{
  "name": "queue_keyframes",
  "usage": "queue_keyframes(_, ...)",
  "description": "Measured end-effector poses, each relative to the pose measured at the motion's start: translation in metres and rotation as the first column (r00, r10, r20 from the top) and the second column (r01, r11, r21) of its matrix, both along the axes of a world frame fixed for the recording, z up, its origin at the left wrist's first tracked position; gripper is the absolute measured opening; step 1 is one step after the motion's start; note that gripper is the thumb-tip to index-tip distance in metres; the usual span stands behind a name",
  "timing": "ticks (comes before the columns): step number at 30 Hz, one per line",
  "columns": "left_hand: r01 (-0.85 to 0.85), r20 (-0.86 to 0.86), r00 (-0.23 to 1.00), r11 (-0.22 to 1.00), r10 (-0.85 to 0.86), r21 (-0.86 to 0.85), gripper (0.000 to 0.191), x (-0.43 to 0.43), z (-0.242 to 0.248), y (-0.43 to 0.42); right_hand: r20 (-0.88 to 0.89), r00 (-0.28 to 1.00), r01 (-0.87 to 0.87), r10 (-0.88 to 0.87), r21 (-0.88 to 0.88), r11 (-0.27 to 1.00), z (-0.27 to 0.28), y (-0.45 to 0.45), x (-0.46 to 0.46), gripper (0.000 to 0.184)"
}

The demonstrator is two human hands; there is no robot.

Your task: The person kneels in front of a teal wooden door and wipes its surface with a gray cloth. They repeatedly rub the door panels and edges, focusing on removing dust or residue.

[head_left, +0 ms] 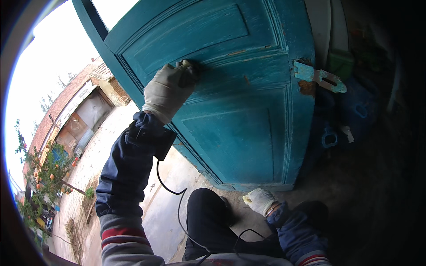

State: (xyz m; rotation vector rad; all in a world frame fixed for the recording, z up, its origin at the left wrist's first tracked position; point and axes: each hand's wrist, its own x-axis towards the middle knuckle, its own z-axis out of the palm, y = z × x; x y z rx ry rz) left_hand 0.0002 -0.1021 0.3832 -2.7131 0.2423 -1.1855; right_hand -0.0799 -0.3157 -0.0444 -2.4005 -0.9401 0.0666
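Note:
A blue-green painted wooden panel door (pixel 229 143) stands before me, its paint chipped in places. My left hand (pixel 169 88), in a whitish glove, presses a dark, bunched object (pixel 189 74) against the moulding between the upper and lower panels; it looks like a cloth or pad, but its kind is unclear. Lower down, near my knee, my right hand (pixel 260 201) is gloved too, its fingers curled, away from the door. Whether it holds something small cannot be told. A rusty metal hasp (pixel 319 76) with flaking paint sticks out from the door's right edge.
Black cables (pixel 181 212) hang from my left sleeve across my lap. Blue containers with handles (pixel 329 138) and a green object (pixel 341 63) stand in the shade behind the door. Outside at left are a fruit-bearing tree (pixel 46 173), a paved yard and a brick building (pixel 63 116).

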Motion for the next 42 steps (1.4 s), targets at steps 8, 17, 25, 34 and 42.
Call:
queue_keyframes(8,-0.126,-0.181,0.981,0.934,0.067,-0.334,0.038,-0.01,0.01,0.098,0.041,0.999,-0.007,0.007,0.006,1.0,-0.008,0.001,0.001,0.035)
queue_keyframes(17,-0.024,0.019,0.999,0.985,0.028,-0.172,0.042,-0.02,0.01,0.114,0.0,1.0,-0.009,0.009,0.052,0.999,-0.003,-0.001,-0.001,0.035)
queue_keyframes(25,0.005,-0.22,0.96,0.797,-0.173,-0.604,0.043,-0.018,0.012,0.066,0.039,0.998,-0.042,0.041,0.006,0.999,-0.003,0.002,0.001,0.034)
queue_keyframes(34,-0.02,-0.096,0.995,0.943,-0.013,-0.331,0.038,-0.005,0.003,0.033,0.008,0.999,-0.036,0.036,0.033,0.999,-0.006,0.0,0.0,0.033)
queue_keyframes(42,-0.171,-0.014,0.985,0.981,0.171,-0.09,0.047,-0.007,0.004,0.087,0.005,1.0,-0.005,0.005,-0.039,0.999,-0.002,0.001,0.001,0.033)
